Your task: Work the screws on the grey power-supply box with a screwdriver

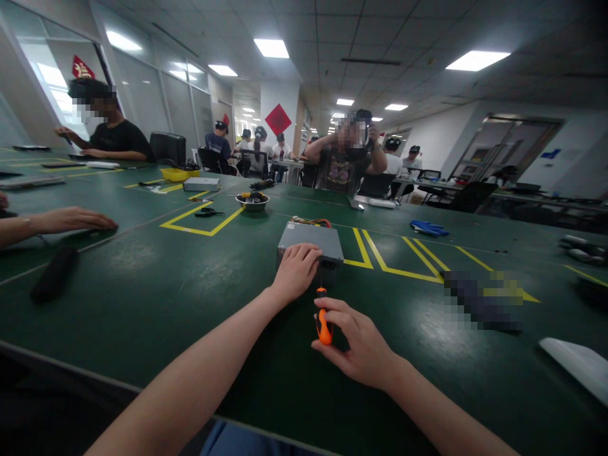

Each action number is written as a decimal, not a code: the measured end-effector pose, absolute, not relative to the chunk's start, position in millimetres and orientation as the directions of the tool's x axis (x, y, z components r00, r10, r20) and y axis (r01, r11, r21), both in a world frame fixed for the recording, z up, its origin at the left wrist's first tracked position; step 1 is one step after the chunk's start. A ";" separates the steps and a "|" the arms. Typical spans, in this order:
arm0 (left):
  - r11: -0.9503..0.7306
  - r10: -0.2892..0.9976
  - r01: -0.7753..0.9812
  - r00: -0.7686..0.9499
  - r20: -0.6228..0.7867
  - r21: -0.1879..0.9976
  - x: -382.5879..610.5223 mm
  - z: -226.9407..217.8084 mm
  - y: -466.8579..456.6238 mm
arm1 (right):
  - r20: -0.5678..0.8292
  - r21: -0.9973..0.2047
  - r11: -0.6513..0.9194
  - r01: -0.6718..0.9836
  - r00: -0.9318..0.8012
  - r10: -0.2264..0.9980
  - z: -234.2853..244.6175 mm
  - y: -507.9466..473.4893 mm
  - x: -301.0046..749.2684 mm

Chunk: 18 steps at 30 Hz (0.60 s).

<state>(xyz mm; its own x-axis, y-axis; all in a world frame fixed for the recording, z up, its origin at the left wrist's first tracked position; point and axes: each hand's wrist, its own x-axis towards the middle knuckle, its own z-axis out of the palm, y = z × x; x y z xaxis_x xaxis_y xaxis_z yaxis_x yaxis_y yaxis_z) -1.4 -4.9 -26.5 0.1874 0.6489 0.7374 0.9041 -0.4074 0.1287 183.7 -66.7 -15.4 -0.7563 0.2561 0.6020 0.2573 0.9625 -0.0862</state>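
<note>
A grey metal power supply unit (311,237) lies on the green table, with coloured wires at its far side and a dark socket in the face toward me. My left hand (298,272) grips its near left edge, fingers bent over the top. Just in front, my right hand (354,339) holds an orange and black screwdriver (324,329) by the handle, thumb and fingers on either side of it. The screwdriver's shaft points at the unit's near face. Whether the tip touches a screw is too small to tell.
Beyond the unit stands a metal bowl (253,202) with tools in it. Blue gloves (429,228) lie to the right, a black pouch-like object (54,273) to the left. Another person's hand (71,220) rests on the table at left. A person (346,155) stands across the table.
</note>
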 end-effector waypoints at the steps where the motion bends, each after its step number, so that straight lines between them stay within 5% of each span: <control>1: -0.406 0.652 0.905 0.186 0.736 0.131 -1.4 -26.3 -5.1 | 0.575 -0.075 0.962 0.262 -0.777 0.256 -14.2 -67.6 183.8; 6: -0.407 0.654 0.904 0.188 0.733 0.131 -1.4 -26.1 -5.2 | 0.566 0.028 0.964 0.265 -0.799 0.203 -12.2 -68.1 182.3; 13: -0.401 0.646 0.907 0.179 0.742 0.130 -1.2 -27.4 -4.2 | 0.561 -0.135 0.956 0.259 -0.775 0.289 -15.3 -65.7 184.3; 18: -0.405 0.650 0.904 0.181 0.738 0.135 -1.2 -26.8 -4.7 | 0.484 -0.021 0.961 0.276 -0.838 0.252 -9.5 -68.6 182.6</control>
<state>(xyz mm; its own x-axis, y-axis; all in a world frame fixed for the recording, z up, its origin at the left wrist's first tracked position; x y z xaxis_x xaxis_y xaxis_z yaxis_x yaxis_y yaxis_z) -1.2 -4.7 -26.8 0.1806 0.6498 0.7384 0.9045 -0.4046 0.1349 182.6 -68.6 -9.5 -0.8384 0.2515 0.4835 0.2762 0.9609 -0.0208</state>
